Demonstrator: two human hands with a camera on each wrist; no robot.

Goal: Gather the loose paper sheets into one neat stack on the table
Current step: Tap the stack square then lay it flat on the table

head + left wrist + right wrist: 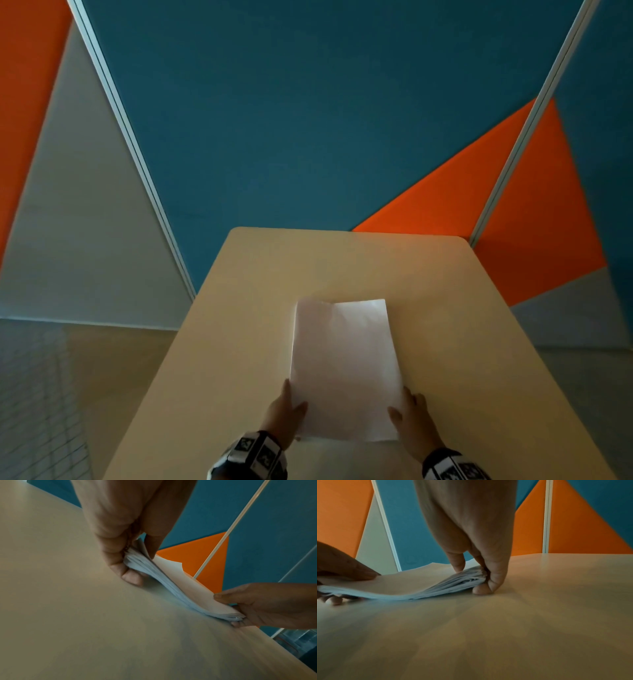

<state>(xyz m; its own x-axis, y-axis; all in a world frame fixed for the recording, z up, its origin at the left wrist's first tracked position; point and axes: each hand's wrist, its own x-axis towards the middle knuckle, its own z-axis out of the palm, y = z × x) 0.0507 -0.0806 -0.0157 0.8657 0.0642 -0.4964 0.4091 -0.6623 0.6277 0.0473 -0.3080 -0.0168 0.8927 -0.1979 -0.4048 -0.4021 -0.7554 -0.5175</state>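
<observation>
— What's nearest to us?

— Two wrists with black-and-white patterned bands (pixel 255 454), at the near edge of the pale beige wooden table (pixel 462 342). Just beyond them, the left hand (pixel 286 413) and the right hand (pixel 412 419) each take a near corner of the white stack of paper sheets (pixel 344 366).

— Gripping it, or only touching?

— Gripping. On the left hand (pixel 123 527) the thumb lies on top and the fingers (pixel 132 578) curl beneath, pinching the stack (pixel 173 582) at its left edge. The right hand (pixel 471 524) does the same on its side: thumb above, curled fingers (pixel 482 588) under the stack (pixel 399 584), knuckles touching the tabletop.

— Is the stack lying flat?

— Not at the near end. Both gripped corners are lifted off the table (pixel 539 608) and the middle sags between them; the sheet edges fan slightly apart there. The far end seems to rest on the wood, with one far corner a little ragged.

— Room around it?

— Bare tabletop on both sides and beyond, out to the table's rounded far corners. Behind stands a panelled wall in teal, orange and grey (pixel 308 120), with pale metal strips between the panels
</observation>
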